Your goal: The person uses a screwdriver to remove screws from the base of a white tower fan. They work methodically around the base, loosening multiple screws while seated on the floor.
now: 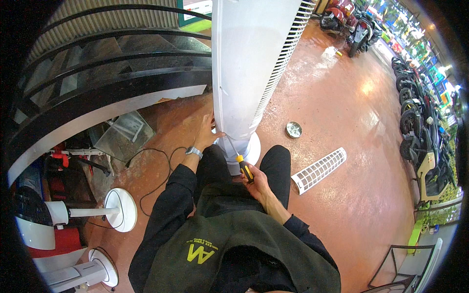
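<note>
Reddish floor (356,127) surrounds a white tower unit (251,63) at 12 o'clock.
Right hand's (257,185) fingers grasp a yellow-and-black screwdriver (240,158), shaft toward the tower; left hand's (207,136) reach its lower edge (grip cannot be told). White grid panel (320,171) lies near 3 o'clock.
</note>
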`<action>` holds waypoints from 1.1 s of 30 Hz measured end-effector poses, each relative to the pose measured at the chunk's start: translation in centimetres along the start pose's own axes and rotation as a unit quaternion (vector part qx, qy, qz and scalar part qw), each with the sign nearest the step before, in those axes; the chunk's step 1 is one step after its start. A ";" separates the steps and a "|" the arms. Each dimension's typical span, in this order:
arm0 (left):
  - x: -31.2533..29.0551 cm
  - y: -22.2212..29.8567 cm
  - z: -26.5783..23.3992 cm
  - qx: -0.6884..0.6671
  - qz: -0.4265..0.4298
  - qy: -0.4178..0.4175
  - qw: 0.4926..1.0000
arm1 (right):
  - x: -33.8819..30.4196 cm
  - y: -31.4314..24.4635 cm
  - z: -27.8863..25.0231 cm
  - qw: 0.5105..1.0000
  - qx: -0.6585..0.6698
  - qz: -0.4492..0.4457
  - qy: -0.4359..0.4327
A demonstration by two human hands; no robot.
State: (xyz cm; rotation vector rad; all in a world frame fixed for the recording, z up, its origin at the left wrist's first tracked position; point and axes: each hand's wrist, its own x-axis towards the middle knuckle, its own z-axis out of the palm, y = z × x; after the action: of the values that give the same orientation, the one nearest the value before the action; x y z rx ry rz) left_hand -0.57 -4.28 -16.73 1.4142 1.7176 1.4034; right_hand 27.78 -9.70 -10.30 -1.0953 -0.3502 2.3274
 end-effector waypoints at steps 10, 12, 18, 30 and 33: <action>0.0 0.3 0.1 0.026 -0.013 0.002 1.000 | 0.0 0.0 0.3 0.991 -0.101 -0.083 0.021; 0.1 1.0 0.3 -0.005 -0.015 -0.006 1.000 | 0.6 0.3 -0.3 0.964 -0.199 -0.173 0.041; 0.0 1.4 0.0 0.001 0.005 0.000 1.000 | 0.7 0.7 -0.1 0.912 -0.319 -0.247 0.072; 0.6 -0.7 -0.3 -0.039 -0.013 -0.021 0.999 | 0.8 -0.4 -3.4 0.994 -0.083 0.059 -0.049; 0.5 1.3 0.7 -0.008 -0.015 -0.016 1.000 | 0.3 -0.3 -3.1 0.996 -0.061 0.062 -0.014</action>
State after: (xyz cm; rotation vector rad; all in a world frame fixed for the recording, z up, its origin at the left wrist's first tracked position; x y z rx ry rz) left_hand 0.34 -3.69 -15.70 1.3898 1.6958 1.3689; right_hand 30.11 -9.24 -12.31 -1.1734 -0.4508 2.4597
